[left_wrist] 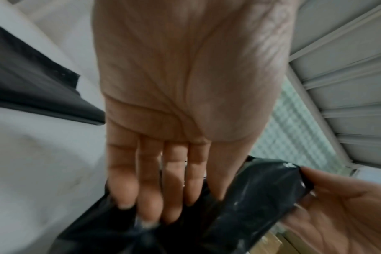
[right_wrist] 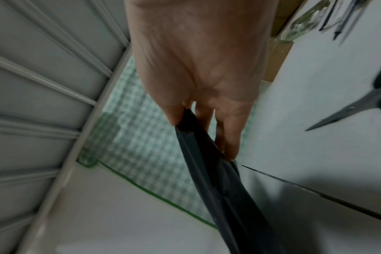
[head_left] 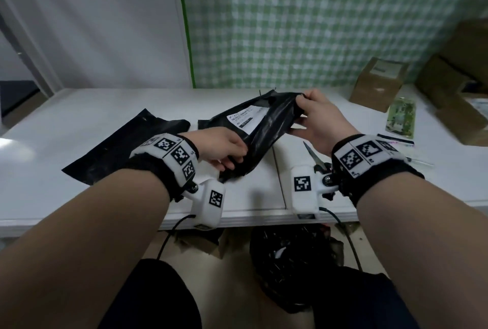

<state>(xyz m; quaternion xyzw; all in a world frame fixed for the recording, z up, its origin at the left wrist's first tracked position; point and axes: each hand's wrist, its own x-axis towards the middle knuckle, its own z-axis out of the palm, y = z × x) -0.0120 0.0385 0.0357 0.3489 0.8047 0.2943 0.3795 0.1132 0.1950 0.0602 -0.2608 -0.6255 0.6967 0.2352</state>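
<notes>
- One black mailer bag (head_left: 272,124) with one white label (head_left: 244,117), held up over the white table (head_left: 66,122), just left of the one pair of scissors (head_left: 313,155).
- Left hand (head_left: 219,146) grips its near end, fingers wrapped round. Right hand (head_left: 319,117) pinches its far end.
- Second black bag (head_left: 118,149) lies flat, well left of the scissors.
- One small cardboard box (head_left: 377,83) and one green packet (head_left: 401,116), beyond the scissors to the right.

1. White table (head_left: 39,183) lies under the grip.
2. Green-checked sheet (head_left: 317,25) hangs behind it, with a white wall (head_left: 92,25) to the left.
3. Pale floor (head_left: 232,289) below.
4. Ribbed ceiling (right_wrist: 33,77) overhead.
</notes>
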